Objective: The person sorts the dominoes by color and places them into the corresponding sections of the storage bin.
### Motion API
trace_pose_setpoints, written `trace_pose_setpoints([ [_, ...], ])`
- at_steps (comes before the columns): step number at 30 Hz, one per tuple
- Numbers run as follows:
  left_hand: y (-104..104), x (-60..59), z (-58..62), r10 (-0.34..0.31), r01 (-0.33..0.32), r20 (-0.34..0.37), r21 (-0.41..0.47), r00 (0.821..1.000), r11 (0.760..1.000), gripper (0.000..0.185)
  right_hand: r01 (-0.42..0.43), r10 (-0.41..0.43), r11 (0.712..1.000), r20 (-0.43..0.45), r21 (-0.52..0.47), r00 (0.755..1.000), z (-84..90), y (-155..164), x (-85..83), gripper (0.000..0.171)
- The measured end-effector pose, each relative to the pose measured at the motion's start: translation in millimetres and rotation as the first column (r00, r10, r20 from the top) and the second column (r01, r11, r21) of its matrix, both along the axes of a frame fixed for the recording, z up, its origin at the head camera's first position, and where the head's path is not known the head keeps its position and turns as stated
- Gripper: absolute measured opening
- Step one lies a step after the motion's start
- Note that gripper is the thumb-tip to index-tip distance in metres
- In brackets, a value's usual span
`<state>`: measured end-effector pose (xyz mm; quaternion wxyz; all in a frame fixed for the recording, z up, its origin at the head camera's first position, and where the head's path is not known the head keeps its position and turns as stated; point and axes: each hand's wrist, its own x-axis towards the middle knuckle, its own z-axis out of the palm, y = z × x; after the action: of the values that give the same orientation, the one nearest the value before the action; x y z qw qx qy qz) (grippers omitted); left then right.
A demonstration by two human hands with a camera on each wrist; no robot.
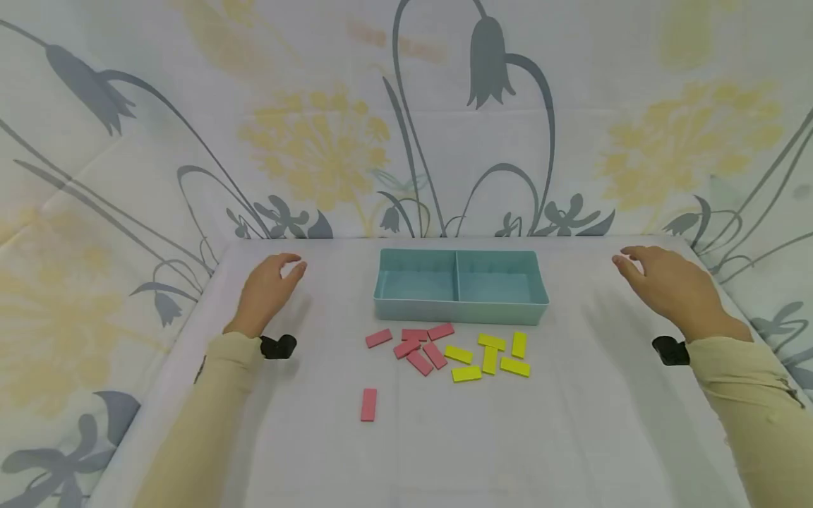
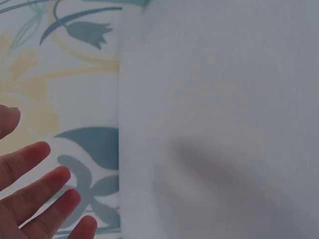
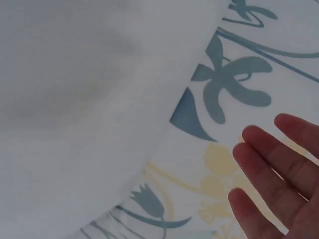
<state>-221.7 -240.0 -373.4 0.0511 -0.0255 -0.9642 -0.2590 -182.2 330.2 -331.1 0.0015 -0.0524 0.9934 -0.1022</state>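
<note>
I see my left hand (image 1: 269,286) hovering over the white table (image 1: 317,437) to the left of the light blue tray (image 1: 460,305), fingers relaxed and spread, gripping nothing; the left wrist view shows those fingers (image 2: 35,186) loose above the table edge with the flowered cloth (image 2: 60,74) behind. My right hand (image 1: 667,286) is well to the right of the tray, likewise relaxed and empty, its fingers (image 3: 271,159) spread in the right wrist view. The tray sits at the far middle of the table and has two compartments. Just in front of it lie the pink tiles (image 1: 416,346) in a loose cluster on the left and the yellow tiles (image 1: 489,356) on the right, touching or nearly so. One single pink tile (image 1: 368,404) lies apart, nearer to me.
</note>
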Motion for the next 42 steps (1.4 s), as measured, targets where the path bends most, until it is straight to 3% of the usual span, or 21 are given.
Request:
trace_pose_setpoints([
  [2,11,2.0,-8.4,0.004,-0.008,0.032,0.128,0.999,0.992,0.047,0.008,-0.007,0.999,0.025,-0.047,1.000,-1.8,-3,1.7,0.066],
  [4,22,3.7,-18.2,0.005,-0.025,0.082,0.254,0.997,0.967,0.045,0.009,-0.007,0.995,0.022,-0.095,1.000,-5.5,-8,3.2,0.060],
  [6,32,5.4,-27.8,-0.011,-0.047,0.146,0.390,0.989,0.919,0.043,0.007,-0.009,0.988,-0.008,-0.152,1.000,-11.6,-14,5.1,0.054],
  [8,41,6.6,-37.0,-0.053,-0.062,0.205,0.518,0.977,0.853,0.042,0.003,-0.011,0.977,-0.033,-0.215,0.999,-19.8,-20,6.7,0.050],
  [11,53,9.5,-49.2,-0.135,-0.072,0.242,0.686,0.961,0.724,0.043,0.020,-0.034,0.953,-0.039,-0.302,0.999,-34.3,-30,11.5,0.048],
  [13,61,13.0,-55.9,-0.196,-0.057,0.218,0.795,0.956,0.604,0.045,0.024,-0.035,0.913,-0.021,-0.406,0.999,-43.5,-37,14.8,0.047],
  [15,70,17.1,-61.9,-0.243,-0.038,0.168,0.884,0.955,0.465,0.047,0.036,-0.037,0.847,0.009,-0.530,0.999,-51.3,-44,19.1,0.045],
  [17,77,21.4,-67.3,-0.282,-0.013,0.102,0.953,0.954,0.303,0.049,0.022,-0.006,0.760,0.026,-0.649,1.000,-57.7,-51,22.5,0.043],
  [18,81,23.5,-69.1,-0.291,-0.006,0.076,0.972,0.954,0.236,0.049,0.011,0.012,0.715,0.027,-0.699,1.000,-60.8,-54,23.7,0.042],
  [20,87,26.0,-73.0,-0.298,0.013,0.037,0.986,0.954,0.165,0.049,0.002,0.037,0.659,0.035,-0.752,0.999,-65.5,-59,25.9,0.043],
  [22,91,27.5,-75.6,-0.302,0.024,0.016,0.992,0.953,0.128,0.048,-0.024,0.091,0.626,0.043,-0.780,0.995,-70.5,-62,27.2,0.043],
  [26,96,28.0,-78.6,-0.307,0.013,0.030,0.991,0.951,0.136,0.051,-0.015,0.209,0.601,0.139,-0.799,0.968,-80.3,-67,29.4,0.044],
  [28,98,27.7,-78.7,-0.309,-0.002,0.047,0.990,0.950,0.144,0.054,0.002,0.256,0.612,0.200,-0.791,0.946,-85.5,-70,29.8,0.045],
  [32,103,26.3,-77.2,-0.274,-0.041,0.091,0.983,0.958,0.181,0.054,0.049,0.283,0.635,0.291,-0.771,0.914,-94.4,-78,29.0,0.044],
  [34,108,26.0,-76.9,-0.246,-0.051,0.106,0.974,0.963,0.219,0.052,0.061,0.286,0.650,0.318,-0.757,0.904,-97.4,-82,29.5,0.044],
  [40,117,26.1,-78.3,-0.164,-0.024,0.101,0.911,0.981,0.412,0.045,-0.011,0.295,0.735,0.305,-0.678,0.906,-100.4,-84,26.7,0.039],
  [42,116,25.1,-77.7,-0.155,-0.015,0.092,0.898,0.984,0.439,0.045,-0.035,0.286,0.768,0.293,-0.640,0.912,-100.6,-86,23.2,0.036],
])
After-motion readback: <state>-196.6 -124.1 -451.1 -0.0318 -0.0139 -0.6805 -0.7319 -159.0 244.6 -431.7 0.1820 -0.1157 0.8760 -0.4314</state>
